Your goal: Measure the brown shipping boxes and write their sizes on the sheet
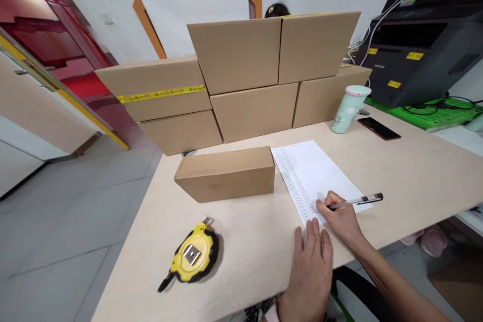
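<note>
A white sheet of paper [320, 171] with columns of small printed or written text down its left side lies on the table. My right hand [341, 219] is closed around a clear pen [360, 200] with a dark cap end, its tip near the lower part of the text. My left hand [311, 261] rests flat, fingers stretched out, with the fingertips on the sheet's lower edge. To the left of the paper lies a closed brown cardboard box [226, 176]. Nearer to me is a yellow and black tape measure [194, 253].
Stacked cardboard boxes [252, 110] form a wall along the table's back. A mint tumbler [349, 110] and a dark phone [379, 128] stand and lie at the right. Behind them is a black printer [418, 55]. Part of a person's head [277, 9] shows above the boxes.
</note>
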The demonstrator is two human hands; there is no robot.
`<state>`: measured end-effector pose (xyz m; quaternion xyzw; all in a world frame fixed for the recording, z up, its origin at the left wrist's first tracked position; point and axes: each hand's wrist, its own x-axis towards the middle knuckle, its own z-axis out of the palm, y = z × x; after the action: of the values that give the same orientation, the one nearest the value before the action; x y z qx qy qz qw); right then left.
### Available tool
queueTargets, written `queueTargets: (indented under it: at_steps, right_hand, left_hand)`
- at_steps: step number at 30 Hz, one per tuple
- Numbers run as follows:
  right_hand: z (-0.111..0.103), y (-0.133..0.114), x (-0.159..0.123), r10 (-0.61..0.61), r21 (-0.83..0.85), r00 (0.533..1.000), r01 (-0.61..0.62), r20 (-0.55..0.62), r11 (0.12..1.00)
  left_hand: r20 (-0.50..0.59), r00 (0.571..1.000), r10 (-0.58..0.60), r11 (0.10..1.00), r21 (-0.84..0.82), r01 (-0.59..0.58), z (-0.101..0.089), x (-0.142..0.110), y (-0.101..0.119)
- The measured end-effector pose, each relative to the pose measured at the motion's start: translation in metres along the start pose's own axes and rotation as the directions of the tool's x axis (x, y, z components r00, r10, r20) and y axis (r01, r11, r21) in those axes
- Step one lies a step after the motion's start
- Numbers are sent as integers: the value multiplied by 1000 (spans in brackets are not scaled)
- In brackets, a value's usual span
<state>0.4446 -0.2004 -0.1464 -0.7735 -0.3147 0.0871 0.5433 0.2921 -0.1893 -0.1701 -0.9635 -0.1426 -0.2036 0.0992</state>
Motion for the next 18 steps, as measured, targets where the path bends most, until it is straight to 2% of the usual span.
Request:
queueTargets:
  at_steps: [10,18]
  right_hand:
    - [1,8,1,-21,-1,999,21,29,1000]
    - [-2,3,-1,-18,51,1000,17,14,999]
  left_hand:
    - [6,1000,1,1000,2,-1,-2,-1,1]
    - [42,999,-3,998,-57,6,-7,1,-3]
